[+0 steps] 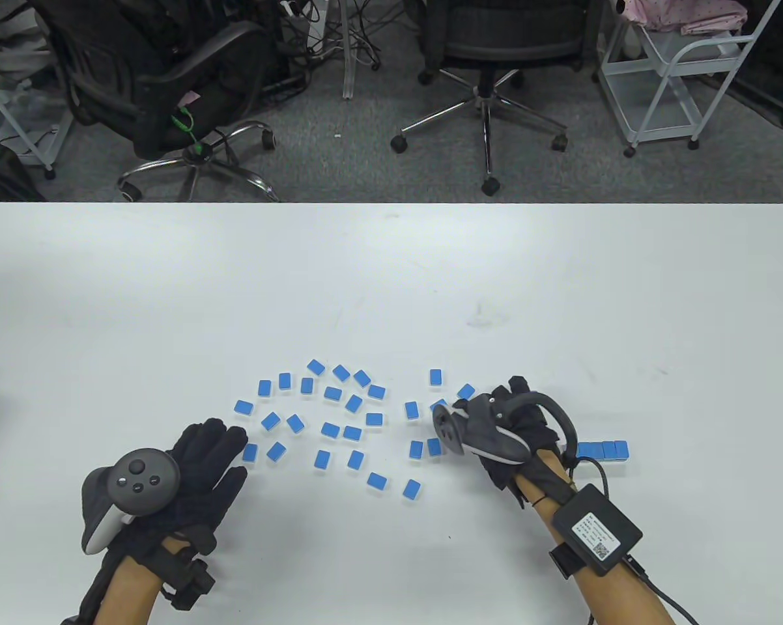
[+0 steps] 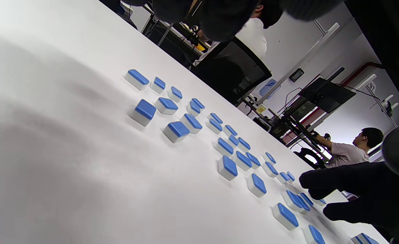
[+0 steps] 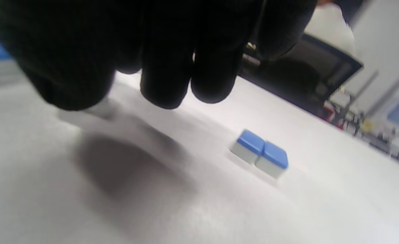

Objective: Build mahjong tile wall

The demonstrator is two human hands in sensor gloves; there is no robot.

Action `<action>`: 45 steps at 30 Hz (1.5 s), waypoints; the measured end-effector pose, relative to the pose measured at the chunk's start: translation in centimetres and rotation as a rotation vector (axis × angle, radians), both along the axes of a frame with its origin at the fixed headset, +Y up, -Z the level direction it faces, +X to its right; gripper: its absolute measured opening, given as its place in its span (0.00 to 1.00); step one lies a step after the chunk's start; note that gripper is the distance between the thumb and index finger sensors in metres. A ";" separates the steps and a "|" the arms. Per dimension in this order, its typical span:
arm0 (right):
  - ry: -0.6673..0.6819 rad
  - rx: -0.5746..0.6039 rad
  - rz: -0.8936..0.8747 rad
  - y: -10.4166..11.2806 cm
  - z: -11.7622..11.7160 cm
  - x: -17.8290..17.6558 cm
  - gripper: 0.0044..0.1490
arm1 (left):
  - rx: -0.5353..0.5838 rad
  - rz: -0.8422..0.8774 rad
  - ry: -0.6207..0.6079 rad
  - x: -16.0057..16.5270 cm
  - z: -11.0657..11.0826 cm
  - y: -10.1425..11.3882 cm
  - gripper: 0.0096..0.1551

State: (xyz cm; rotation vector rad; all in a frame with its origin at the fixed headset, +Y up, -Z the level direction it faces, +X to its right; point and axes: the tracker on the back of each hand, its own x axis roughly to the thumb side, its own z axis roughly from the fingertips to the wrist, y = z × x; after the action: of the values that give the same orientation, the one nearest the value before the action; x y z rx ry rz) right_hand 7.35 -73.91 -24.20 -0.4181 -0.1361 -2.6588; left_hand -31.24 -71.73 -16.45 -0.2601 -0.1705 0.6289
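Several blue-backed mahjong tiles [image 1: 330, 429] lie scattered face down across the near middle of the white table [image 1: 391, 273]. A short row of tiles [image 1: 603, 449] stands side by side just right of my right hand. My left hand [image 1: 215, 449] lies flat with straight fingers at the left edge of the scatter, beside a tile [image 1: 249, 452]. My right hand [image 1: 489, 407] hovers over the right part of the scatter. In the blurred right wrist view its fingers [image 3: 165, 84] curl down onto a tile [image 3: 97, 110] whose pale edge alone shows. Two tiles [image 3: 260, 152] sit together beyond them.
Office chairs [image 1: 489, 52] and a white cart [image 1: 678, 78] stand on the floor past the table's far edge. The left wrist view shows the tile scatter [image 2: 226, 166], my right hand [image 2: 355, 189] and a person [image 2: 348, 152] at a far desk.
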 end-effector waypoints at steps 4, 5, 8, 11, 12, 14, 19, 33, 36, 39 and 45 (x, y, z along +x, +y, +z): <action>0.007 0.021 0.038 -1.1 0.2 -1.0 0.34 | -0.005 -0.009 -0.006 -0.1 0.2 -0.1 0.41; 0.012 0.011 0.040 -1.2 0.0 -1.1 0.34 | -0.011 -0.005 -0.002 -0.2 0.1 -0.1 0.41; 0.004 -0.004 0.017 -1.3 0.0 -0.9 0.34 | -0.011 0.004 0.001 -0.3 0.0 0.0 0.41; 0.011 -0.011 0.033 -1.3 0.1 -0.8 0.35 | -0.013 0.000 -0.004 -0.2 0.0 -0.1 0.41; 0.009 -0.015 0.037 -1.3 0.1 -0.7 0.35 | -0.014 -0.001 -0.005 -0.1 0.0 -0.1 0.41; 0.006 -0.041 0.043 -1.1 0.0 -0.5 0.35 | -0.014 -0.001 -0.004 -0.1 0.1 -0.1 0.41; -0.203 0.059 -0.064 2.5 -2.2 4.1 0.35 | -0.010 0.003 0.002 -0.2 0.1 0.0 0.41; -0.471 -0.021 -0.032 2.7 -6.5 13.7 0.35 | -0.017 0.001 0.000 -0.1 -0.3 -0.2 0.41; -0.480 -0.099 -0.002 0.9 -7.0 13.2 0.35 | -0.020 0.000 0.001 -0.1 -0.2 -0.2 0.41; -0.483 -0.132 -0.003 0.1 -7.2 12.5 0.34 | -0.017 0.001 0.004 -0.2 -0.1 -0.1 0.41; -0.423 -0.106 0.055 -0.8 -7.2 11.0 0.34 | -0.018 0.000 0.001 -0.2 -0.2 -0.2 0.41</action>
State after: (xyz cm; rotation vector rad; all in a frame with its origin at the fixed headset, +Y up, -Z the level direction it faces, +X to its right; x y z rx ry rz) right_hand 18.35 -74.68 -31.35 0.1215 -0.4116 -2.6549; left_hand -31.42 -71.88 -16.65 -0.2774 -0.1635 0.6308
